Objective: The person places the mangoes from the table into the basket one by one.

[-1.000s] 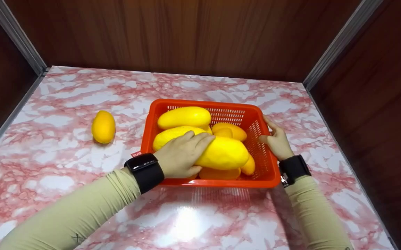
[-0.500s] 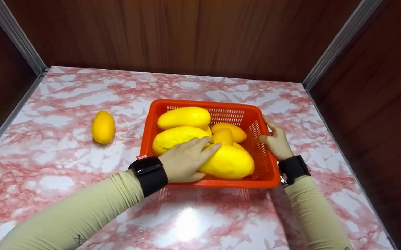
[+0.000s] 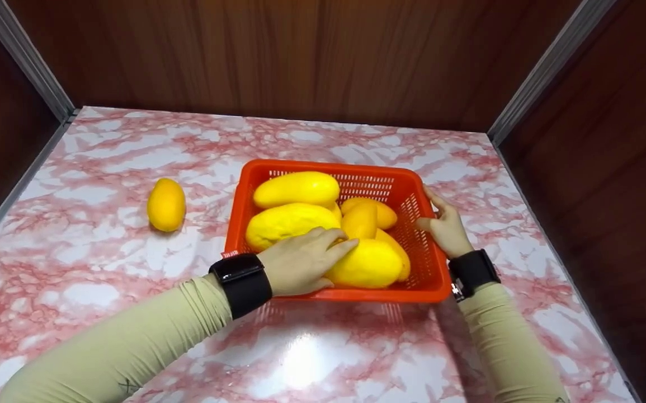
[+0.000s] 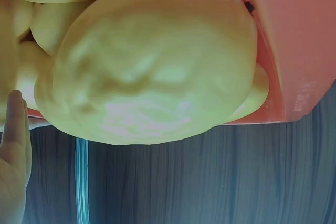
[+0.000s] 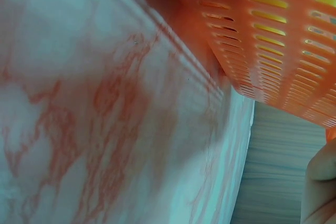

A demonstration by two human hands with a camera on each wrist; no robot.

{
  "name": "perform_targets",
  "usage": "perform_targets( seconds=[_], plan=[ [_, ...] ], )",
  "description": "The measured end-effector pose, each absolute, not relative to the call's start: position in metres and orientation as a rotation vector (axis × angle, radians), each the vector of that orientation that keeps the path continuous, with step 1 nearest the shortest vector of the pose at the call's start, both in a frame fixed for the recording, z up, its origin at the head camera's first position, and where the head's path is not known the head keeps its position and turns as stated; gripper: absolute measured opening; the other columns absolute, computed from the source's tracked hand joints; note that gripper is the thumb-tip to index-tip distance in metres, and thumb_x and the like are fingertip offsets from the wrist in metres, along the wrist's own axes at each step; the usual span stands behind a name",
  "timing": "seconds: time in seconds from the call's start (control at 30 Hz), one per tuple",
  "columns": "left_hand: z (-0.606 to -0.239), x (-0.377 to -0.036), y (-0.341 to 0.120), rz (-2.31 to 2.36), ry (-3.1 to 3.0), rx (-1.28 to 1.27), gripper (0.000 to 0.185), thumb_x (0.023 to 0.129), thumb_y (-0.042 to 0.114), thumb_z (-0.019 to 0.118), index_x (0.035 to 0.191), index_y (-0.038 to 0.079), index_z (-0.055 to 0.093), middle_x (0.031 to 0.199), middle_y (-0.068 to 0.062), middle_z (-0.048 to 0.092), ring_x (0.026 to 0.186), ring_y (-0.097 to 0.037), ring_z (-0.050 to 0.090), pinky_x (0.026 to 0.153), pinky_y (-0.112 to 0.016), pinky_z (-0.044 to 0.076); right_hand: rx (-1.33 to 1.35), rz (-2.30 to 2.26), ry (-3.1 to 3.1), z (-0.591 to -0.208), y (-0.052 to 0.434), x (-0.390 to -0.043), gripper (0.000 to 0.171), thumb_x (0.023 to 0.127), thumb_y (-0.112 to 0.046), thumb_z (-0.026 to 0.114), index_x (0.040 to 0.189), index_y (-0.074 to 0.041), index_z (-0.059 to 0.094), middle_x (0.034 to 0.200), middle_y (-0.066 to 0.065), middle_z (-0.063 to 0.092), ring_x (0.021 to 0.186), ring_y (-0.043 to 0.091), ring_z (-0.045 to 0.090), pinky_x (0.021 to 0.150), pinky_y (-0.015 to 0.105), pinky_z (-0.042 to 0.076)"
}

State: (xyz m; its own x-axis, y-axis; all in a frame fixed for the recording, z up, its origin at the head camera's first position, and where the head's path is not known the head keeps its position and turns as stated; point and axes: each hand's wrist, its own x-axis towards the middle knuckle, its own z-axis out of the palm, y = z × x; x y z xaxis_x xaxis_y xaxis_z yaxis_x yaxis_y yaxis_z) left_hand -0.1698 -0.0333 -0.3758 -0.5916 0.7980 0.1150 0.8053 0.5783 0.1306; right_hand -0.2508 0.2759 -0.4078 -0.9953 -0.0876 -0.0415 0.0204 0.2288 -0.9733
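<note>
A red-orange plastic basket (image 3: pixel 331 295) holds large yellow papayas and smaller orange mangoes. My left hand (image 3: pixel 303 262) grips the left end of the front papaya (image 3: pixel 370 264), thumb on its near side and fingers over its far side. Behind that hand lies another papaya (image 3: pixel 286 221), which fills much of the left wrist view; a third papaya (image 3: pixel 297 189) lies along the back wall. An orange mango (image 3: pixel 361 219) leans upright in the middle. My right hand (image 3: pixel 448 228) holds the basket's right rim, thumb inside and fingers outside.
One mango (image 3: pixel 166 205) lies on the pink-and-white marbled table (image 3: pixel 93 151), left of the basket. Dark wood-grain panels (image 3: pixel 300 61) enclose the table at the back and both sides, with grey metal strips (image 3: pixel 546 73) at the corners.
My left hand has lowered the front papaya toward the near side of the basket, slightly right. The middle mango now shows more fully. My right hand stays on the rim.
</note>
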Motion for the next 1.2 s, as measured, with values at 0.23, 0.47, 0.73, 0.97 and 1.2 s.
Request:
perform_targets(
  seconds=[0.23,0.47,0.73,0.97,1.2],
  plan=[
    [-0.375,-0.169,-0.034,-0.237,-2.737,-1.397,0.065,0.091,0.027,0.070,0.148,0.008,0.044,0.142,-0.013,0.050,0.126,-0.029,0.053,0.103,-0.040,0.048,-0.049,-1.878,2.404,-0.422,0.284,-0.261,0.082,0.083,0.011,0.055,0.157,-0.015,0.029,0.113,0.033,0.065,0.076,0.019,0.073,0.070,0.035,0.060],
    [-0.373,-0.170,-0.040,-0.250,-2.699,-1.375,0.055,0.092,0.026,0.069,0.143,0.013,0.052,0.132,-0.011,0.056,0.111,-0.027,0.057,0.088,-0.037,0.055,-0.047,-1.895,2.395,-0.426,0.287,-0.264,0.082,0.084,0.011,0.054,0.157,-0.016,0.029,0.109,0.026,0.068,0.075,0.017,0.072,0.068,0.033,0.060],
    [-0.374,-0.178,-0.053,-0.250,-2.592,-1.332,0.032,0.091,0.023,0.070,0.121,0.012,0.067,0.108,-0.008,0.065,0.096,-0.026,0.059,0.081,-0.035,0.054,-0.064,-1.886,2.431,-0.429,0.287,-0.264,0.082,0.082,0.012,0.055,0.156,-0.015,0.031,0.115,0.034,0.063,0.072,0.014,0.072,0.067,0.031,0.059],
    [-0.376,-0.194,-0.075,-0.316,-2.545,-1.186,0.011,0.090,0.013,0.066,0.098,0.009,0.073,0.088,-0.008,0.067,0.085,-0.027,0.061,0.075,-0.036,0.053,-0.073,-1.888,2.430,-0.428,0.287,-0.263,0.081,0.083,0.011,0.054,0.156,-0.014,0.031,0.114,0.033,0.064,0.073,0.015,0.072,0.067,0.032,0.059],
    [-0.371,-0.207,-0.097,-0.405,-2.600,-1.041,0.013,0.093,0.008,0.061,0.099,0.005,0.073,0.092,-0.012,0.066,0.087,-0.030,0.064,0.077,-0.041,0.056,-0.062,-1.869,2.443,-0.428,0.286,-0.264,0.081,0.083,0.011,0.054,0.156,-0.015,0.030,0.124,0.040,0.056,0.073,0.014,0.072,0.067,0.031,0.059]
  ],
)
